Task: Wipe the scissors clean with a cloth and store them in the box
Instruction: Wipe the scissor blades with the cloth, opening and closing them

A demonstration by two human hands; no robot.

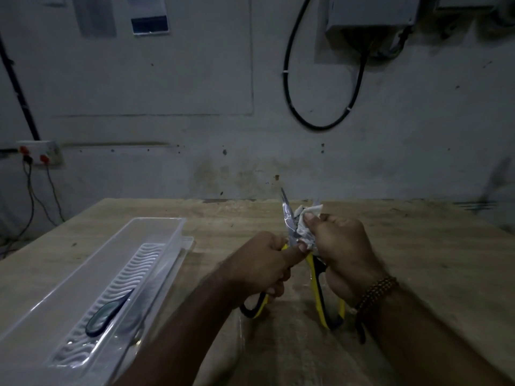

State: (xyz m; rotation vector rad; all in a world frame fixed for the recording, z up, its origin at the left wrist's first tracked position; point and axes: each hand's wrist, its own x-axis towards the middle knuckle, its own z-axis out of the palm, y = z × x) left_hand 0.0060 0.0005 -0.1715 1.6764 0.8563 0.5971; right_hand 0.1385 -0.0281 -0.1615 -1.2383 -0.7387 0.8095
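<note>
Here the yellow-and-black-handled steel scissors are held over the wooden table, blades open and pointing up-away. One handle is clamped by the left hand; the crumpled white cloth is pinched on the right blade by the right hand. The clear plastic box lies left, nearer the left hand.

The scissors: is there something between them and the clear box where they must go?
Nothing visible blocks the way. The scissors are held above the wooden table by the left hand and the right hand with the cloth. The clear box lies open at the left; a dark object already lies inside.
</note>
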